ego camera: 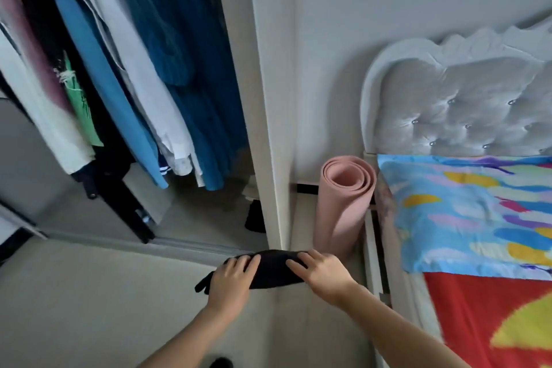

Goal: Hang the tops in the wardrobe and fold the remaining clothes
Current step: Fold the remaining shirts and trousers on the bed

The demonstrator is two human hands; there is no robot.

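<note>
A folded black garment [270,270] is held in the air between both hands, low in the middle of the view. My left hand [231,278] grips its left end and my right hand [321,270] grips its right end, fingers laid over the top. The open wardrobe [265,98] stands at upper left. Inside hang several tops: a teal one [185,48], a white one [143,75], a blue one [98,69], a green one [80,104] and a pinkish one [27,39].
A rolled pink mat [343,206] stands upright between the wardrobe side and the bed. The bed at right has a padded white headboard [454,104], a colourful pillow [466,212] and a red and yellow blanket [493,323]. Beige floor [89,308] lies below.
</note>
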